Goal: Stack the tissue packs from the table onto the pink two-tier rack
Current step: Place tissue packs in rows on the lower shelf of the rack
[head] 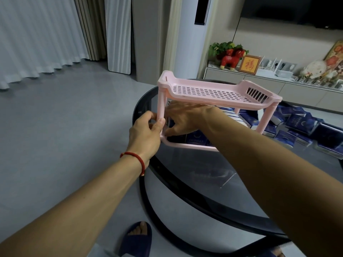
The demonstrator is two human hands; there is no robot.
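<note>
The pink two-tier rack (219, 89) stands on the round glass table (185, 175); its slotted top tier holds nothing. Dark blue tissue packs (196, 139) fill the lower tier. More blue packs (297, 125) lie loose on the table to the right of the rack. My left hand (146, 132) pinches the rack's near-left leg. My right hand (185, 119) reaches into the lower tier from the front, fingers spread flat against the packs there; whether it grips one is hidden by the hand itself.
A low cabinet (259, 78) behind the table carries a red horse figure (231, 58), a framed picture and small ornaments. Grey floor and white curtains lie to the left. My slippered foot (137, 238) is by the table's near edge.
</note>
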